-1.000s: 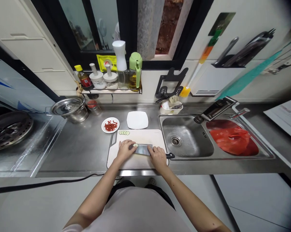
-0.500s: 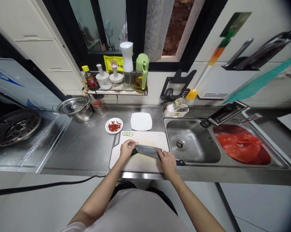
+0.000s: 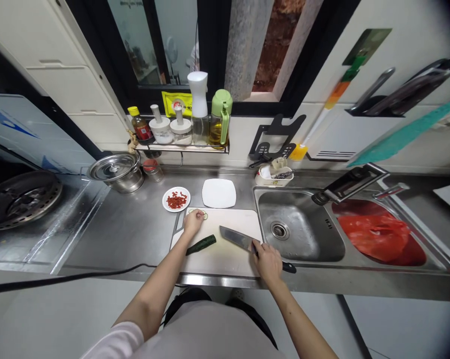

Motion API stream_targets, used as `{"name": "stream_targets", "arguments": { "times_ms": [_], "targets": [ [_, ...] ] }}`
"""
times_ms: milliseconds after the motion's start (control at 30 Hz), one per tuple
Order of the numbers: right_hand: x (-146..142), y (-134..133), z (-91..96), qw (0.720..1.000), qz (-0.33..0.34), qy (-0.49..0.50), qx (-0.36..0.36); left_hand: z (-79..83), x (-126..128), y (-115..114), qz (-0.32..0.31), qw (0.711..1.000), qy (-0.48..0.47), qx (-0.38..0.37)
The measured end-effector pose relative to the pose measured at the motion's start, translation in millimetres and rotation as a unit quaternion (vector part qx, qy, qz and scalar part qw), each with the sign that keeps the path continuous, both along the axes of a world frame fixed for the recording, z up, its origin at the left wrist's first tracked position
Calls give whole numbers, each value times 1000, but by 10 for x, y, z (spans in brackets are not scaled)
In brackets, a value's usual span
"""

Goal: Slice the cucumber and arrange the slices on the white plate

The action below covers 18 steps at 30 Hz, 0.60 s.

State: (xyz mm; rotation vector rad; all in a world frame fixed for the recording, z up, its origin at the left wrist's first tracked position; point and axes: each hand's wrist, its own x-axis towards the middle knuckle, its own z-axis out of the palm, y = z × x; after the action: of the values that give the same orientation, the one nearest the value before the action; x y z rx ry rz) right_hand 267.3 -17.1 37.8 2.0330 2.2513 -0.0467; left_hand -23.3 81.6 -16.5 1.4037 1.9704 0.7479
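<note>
A white cutting board (image 3: 228,259) lies on the steel counter in front of me. A dark green cucumber piece (image 3: 201,245) rests on it, untouched. My left hand (image 3: 193,222) reaches to the board's far left corner, fingers curled over the cucumber slices (image 3: 203,215) there. My right hand (image 3: 268,262) grips the black handle of a cleaver (image 3: 237,239), its blade lifted off and angled to the right of the cucumber.
A small plate of red chilli bits (image 3: 176,199) and an empty white square plate (image 3: 219,193) sit behind the board. A double sink (image 3: 300,232) with a red bag (image 3: 378,234) lies right. A lidded pot (image 3: 116,171), condiment shelf (image 3: 183,144) and stove (image 3: 19,199) stand left.
My left hand left the cucumber and moved to the sliced pieces at the board's far corner. The cleaver lifted away from the cucumber and shifted right.
</note>
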Motion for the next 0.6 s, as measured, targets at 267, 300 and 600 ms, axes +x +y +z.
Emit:
{"name": "stream_targets", "arguments": {
  "times_ms": [267,300,600],
  "targets": [
    [-3,-14,-2,1000,0,8,-3,37,74,155,-28,994,106,-1],
    [-3,-13,-2,1000,-2,7,-5,37,74,158,-31,993,116,0],
    [-21,6,14,1000,-14,18,-15,15,-34,6,-55,983,171,40]
  ]
}}
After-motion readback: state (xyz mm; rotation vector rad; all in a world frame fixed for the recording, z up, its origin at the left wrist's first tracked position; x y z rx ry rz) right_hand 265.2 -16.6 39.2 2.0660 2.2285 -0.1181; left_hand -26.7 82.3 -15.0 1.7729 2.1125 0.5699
